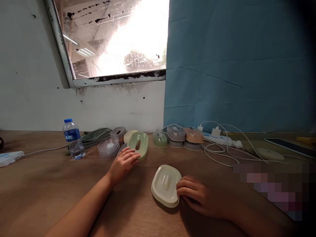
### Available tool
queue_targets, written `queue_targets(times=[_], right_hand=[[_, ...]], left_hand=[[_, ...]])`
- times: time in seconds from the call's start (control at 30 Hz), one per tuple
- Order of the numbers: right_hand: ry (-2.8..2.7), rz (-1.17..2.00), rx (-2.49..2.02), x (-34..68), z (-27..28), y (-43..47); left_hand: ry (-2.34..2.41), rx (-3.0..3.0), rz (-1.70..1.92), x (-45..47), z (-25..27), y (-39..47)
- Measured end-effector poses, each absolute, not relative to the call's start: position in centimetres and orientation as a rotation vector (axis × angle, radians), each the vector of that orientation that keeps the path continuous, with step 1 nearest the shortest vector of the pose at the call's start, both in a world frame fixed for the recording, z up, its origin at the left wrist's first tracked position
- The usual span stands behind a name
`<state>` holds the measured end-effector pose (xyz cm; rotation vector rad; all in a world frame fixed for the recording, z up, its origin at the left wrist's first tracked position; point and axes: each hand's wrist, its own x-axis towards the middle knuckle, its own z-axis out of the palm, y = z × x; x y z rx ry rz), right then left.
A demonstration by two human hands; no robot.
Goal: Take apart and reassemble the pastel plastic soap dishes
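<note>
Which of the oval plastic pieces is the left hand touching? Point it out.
The light green slotted lid, leaning tilted against the row behind; the left hand rests on its lower edge. The cream tray lies flat by the right hand.

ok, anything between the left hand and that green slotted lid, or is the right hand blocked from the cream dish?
Nothing visible in the way. The left hand already rests its fingertips on the green slotted lid; the stack of clear inserts sits just to its left. The right hand touches the right edge of the cream dish.
</note>
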<state>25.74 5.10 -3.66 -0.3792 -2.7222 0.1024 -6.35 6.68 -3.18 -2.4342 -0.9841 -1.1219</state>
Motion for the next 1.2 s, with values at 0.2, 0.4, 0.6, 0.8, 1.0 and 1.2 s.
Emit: queue_targets(times=[0.2, 0.4, 0.6, 0.8, 1.0, 1.2], right_hand=[[-2.733, 0.155, -0.411, 25.9, -3.8, 5.1], [-2.74, 0.179, -0.418, 25.9, -3.7, 5.1], [-2.741, 0.199, -0.42, 26.0, -3.9, 5.1], [-2.728, 0.193, -0.421, 26.1, -3.9, 5.0], [-2.719, 0.182, -0.419, 25.9, -3.9, 5.1], [-2.718, 0.169, -0.417, 25.9, -3.7, 5.0]], left_hand=[[-1.241, -2.353, -1.038, -10.1, -4.0, 8.6], [-1.406, -2.477, -0.895, -10.9, -4.4, 8.8], [-1.481, -2.531, -0.912, -11.8, -4.0, 8.5], [-1.551, -2.564, -0.932, -12.6, -3.4, 8.1], [-1.566, -2.566, -0.925, -12.5, -3.3, 8.0], [-1.524, -2.519, -0.908, -12.5, -3.5, 7.9]])
